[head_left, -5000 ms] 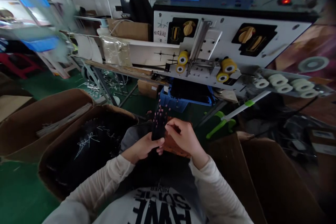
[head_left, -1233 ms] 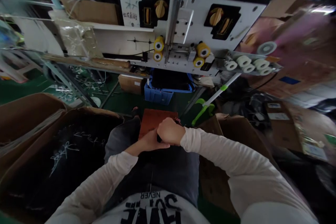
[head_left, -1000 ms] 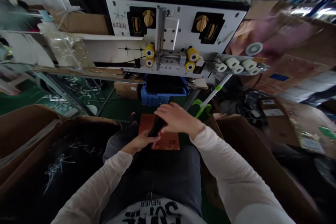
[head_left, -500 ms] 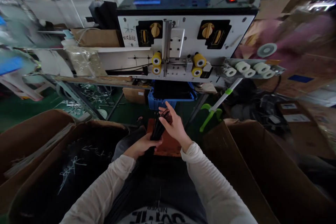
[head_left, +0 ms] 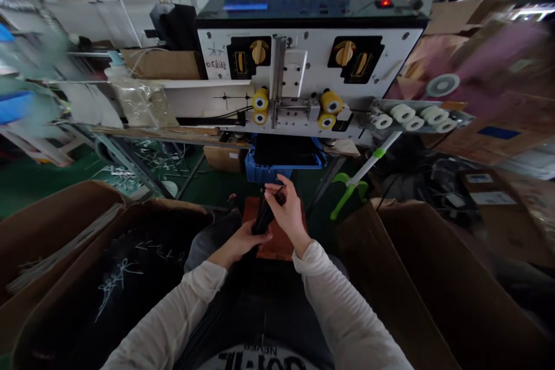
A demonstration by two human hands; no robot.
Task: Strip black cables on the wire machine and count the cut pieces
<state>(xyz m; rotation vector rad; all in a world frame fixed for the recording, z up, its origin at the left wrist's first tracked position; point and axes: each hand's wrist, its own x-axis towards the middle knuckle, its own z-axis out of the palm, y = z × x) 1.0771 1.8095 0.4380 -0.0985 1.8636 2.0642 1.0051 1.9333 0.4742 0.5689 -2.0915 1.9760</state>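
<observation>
Green floor and workshop clutter surround a seated person, who faces a white-fronted machine (head_left: pixel 303 63) on a bench, with yellow rollers (head_left: pixel 332 101) at its middle and a row of white rollers (head_left: pixel 407 115) out to the right. A blue crate (head_left: pixel 260 172) sits under the machine, and a green-handled tool (head_left: pixel 351 185) leans just right of it. Open cardboard boxes stand on both sides of the person's legs: the left box (head_left: pixel 143 214) is filled with dark material bearing pale marks, and the right box (head_left: pixel 416 277) shows only its brown walls. Over the lap, the left hand (head_left: pixel 245 240) is clenched around the lower end of a dark bundle (head_left: pixel 263 217), which stands tilted a little to the right. It may be thin black cables or strips, but it is too dark to tell. The right hand (head_left: pixel 288 214) pinches the upper end of the bundle between thumb and fingertips, palm turned towards the left hand. A reddish-brown board (head_left: pixel 273 250) lies on the knees directly beneath both hands, and the bundle is held above it, between the board and the blue crate in this view.
</observation>
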